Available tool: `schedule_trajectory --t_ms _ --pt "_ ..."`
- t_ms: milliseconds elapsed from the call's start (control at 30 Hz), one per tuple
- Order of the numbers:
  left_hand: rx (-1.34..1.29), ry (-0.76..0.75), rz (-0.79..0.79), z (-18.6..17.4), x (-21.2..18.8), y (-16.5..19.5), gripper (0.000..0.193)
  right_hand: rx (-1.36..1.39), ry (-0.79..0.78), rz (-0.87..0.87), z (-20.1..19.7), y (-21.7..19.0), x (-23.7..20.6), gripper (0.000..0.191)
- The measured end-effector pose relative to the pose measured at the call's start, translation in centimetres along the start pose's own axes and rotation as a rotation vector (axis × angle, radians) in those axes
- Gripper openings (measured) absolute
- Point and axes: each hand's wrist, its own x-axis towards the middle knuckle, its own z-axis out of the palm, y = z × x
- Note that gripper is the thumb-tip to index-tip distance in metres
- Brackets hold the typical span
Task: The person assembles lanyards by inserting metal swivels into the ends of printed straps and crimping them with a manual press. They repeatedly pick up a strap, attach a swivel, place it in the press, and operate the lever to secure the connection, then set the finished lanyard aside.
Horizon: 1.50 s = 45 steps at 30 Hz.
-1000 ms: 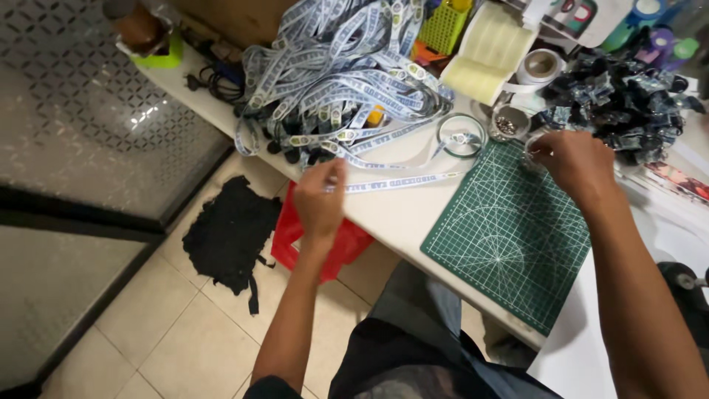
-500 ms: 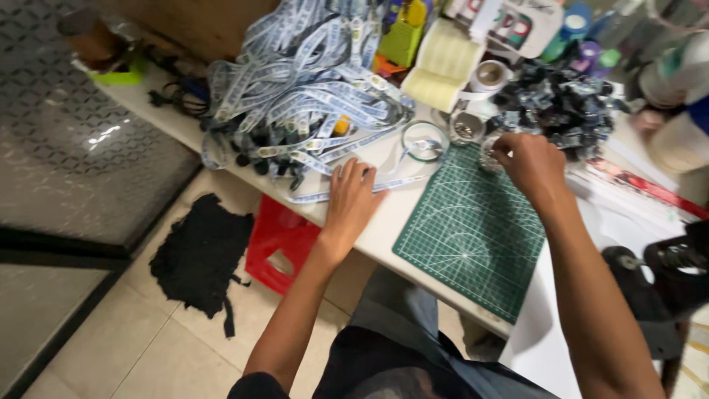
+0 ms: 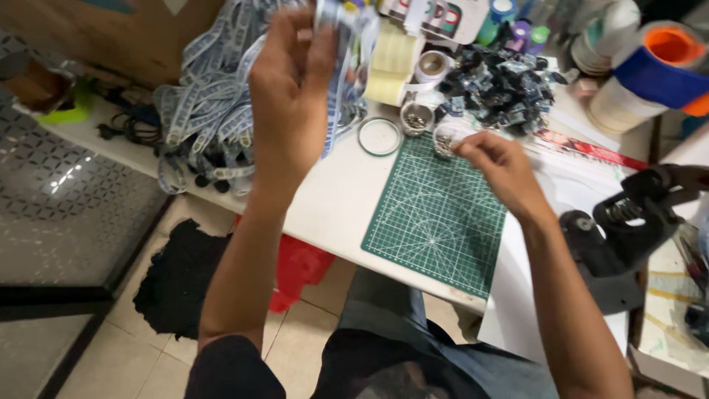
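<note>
Above the white table (image 3: 332,214) | left hand (image 3: 292,81) was raised, fingers closed on a printed lanyard strap (image 3: 341,70) | right hand (image 3: 491,159) pinched small metal fittings at a little tin (image 3: 445,140) beside the green cutting mat (image 3: 436,214) | advice: keep strap taut, untwisted

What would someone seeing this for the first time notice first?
The left hand, raised high in the middle, grips a printed lanyard strap lifted from the big pile of lanyards at the table's left. To the right, the right hand reaches into a small clear dish of metal parts at the top edge of the green cutting mat.
</note>
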Motion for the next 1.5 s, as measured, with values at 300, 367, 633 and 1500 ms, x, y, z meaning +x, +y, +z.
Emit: schedule_trajectory --t_ms 300,367,633,1500 --pt "-0.833 -0.137 -0.198 9.1 3.0 2.4 0.027 0.889 -0.219 -0.001 3.3 4.1 -4.5 0.022" --pt "-0.852 -0.108 -0.319 10.6 1.5 0.4 0.022 1.133 -0.021 0.087 3.1 5.2 -6.0 0.023" --pt "-0.205 -0.371 -0.670 4.7 -10.0 -11.0 0.042 0.153 -0.257 0.593 -2.7 4.0 -12.5 0.031" --pt "-0.242 -0.558 -0.774 17.7 -15.9 -10.7 0.021 0.262 0.196 0.399 -1.7 0.5 -17.7 0.014"
